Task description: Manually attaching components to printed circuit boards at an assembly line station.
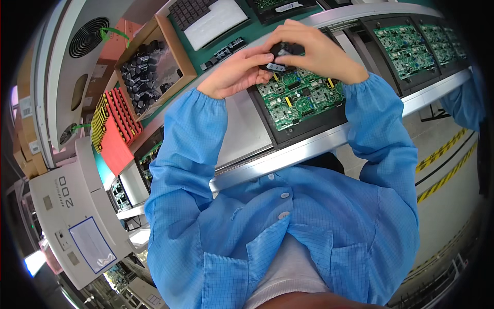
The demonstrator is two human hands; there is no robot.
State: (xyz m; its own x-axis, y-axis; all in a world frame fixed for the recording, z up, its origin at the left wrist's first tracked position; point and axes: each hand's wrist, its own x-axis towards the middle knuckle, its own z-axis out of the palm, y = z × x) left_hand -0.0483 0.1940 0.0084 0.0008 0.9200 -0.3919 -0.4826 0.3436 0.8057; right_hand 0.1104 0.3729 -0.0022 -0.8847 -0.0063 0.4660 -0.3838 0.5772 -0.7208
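My left hand and my right hand meet over the far-left part of a green circuit board. Between them is a small black component. A grey strip with small round holes shows on its near side, by my left thumb. My right hand is closed around the component from above, and my fingers hide much of it. My left thumb and fingers pinch its left side. The board, crowded with parts and a few yellow pieces, lies in a black carrier frame on the conveyor line.
At left, an open cardboard box holds many black components. A row of black parts lies on the green mat, near white foam. More framed boards stand at right. A metal rail runs along the front.
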